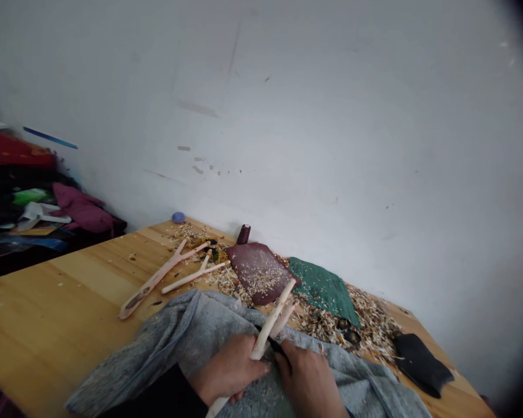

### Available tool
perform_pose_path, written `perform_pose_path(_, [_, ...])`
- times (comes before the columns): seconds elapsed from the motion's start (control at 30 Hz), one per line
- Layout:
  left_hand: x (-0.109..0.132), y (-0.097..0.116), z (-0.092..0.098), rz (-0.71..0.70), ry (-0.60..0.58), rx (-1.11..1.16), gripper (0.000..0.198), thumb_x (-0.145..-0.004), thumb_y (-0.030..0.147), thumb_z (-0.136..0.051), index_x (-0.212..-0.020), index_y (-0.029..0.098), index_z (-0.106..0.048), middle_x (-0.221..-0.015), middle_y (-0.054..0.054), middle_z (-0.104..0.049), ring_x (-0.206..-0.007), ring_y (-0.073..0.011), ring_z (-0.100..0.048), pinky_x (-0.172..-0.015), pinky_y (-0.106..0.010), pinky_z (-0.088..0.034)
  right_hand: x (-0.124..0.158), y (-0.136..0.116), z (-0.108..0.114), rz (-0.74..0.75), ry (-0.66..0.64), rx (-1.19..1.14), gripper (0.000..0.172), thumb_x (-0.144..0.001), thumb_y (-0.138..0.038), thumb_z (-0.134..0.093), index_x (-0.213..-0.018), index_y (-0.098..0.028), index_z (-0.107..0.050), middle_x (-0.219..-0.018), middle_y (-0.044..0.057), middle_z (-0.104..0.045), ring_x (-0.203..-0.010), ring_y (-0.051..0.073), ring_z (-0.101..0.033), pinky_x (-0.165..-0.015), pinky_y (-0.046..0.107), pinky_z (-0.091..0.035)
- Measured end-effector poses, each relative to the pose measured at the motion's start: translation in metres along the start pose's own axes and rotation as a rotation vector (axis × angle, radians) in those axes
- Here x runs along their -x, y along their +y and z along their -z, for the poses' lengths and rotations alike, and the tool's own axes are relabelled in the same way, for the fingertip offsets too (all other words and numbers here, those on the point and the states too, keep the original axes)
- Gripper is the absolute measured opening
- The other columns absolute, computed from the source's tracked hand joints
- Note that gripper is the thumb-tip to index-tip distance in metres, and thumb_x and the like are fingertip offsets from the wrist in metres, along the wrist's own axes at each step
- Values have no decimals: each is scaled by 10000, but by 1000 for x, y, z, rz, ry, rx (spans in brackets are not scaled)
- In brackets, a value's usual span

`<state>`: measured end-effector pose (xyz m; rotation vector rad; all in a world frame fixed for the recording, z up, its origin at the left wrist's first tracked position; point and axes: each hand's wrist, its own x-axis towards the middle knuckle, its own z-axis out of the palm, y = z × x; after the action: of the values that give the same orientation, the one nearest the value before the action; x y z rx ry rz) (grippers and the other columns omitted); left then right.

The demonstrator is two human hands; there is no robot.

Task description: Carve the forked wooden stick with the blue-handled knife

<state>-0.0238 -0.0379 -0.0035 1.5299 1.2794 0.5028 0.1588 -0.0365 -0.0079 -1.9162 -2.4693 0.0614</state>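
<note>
Near the bottom centre, my left hand [233, 368] is wrapped round a pale, peeled forked stick [275, 313]. One end points up and away, and the other comes out below the hand. Just to the right, my right hand [309, 374] is closed on a dark-handled knife [279, 348], its blade mostly hidden behind the stick, between the two prongs. Both hands are above a grey cloth [209, 325] spread over the front of the wooden table [43, 313].
Two forked sticks [157, 281] [192, 280] lie left of centre. Behind are a maroon sheet [261, 270], a green cloth [325, 287], a dark spool [243, 234] and wood shavings [375, 325]. A black object [422, 363] lies right; a wall [287, 116] stands behind.
</note>
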Motion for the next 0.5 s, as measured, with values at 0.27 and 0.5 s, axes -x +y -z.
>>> perform_pose_path(0.27, [2,3,2,26,16,-21,143,-745,283,-574,-854,226,-502,-519,64,-461,-351,-108,-432,-315,-223,-319,-8,26,4,-197,39,79,323,-1029,-280,-363,-1072,-239,-680,-907,86,-775,-845,260,-745,-660,293,-470])
perform_pose_path(0.5, [0,0,0,-22,-5,4,97,-746,270,-546,-824,219,-520,-501,61,-463,-350,-119,-434,-321,-235,-330,0,2,0,4,0,-8,235,-990,-251,-457,-1010,-263,-691,-937,29,-780,-885,217,-741,-693,248,-456])
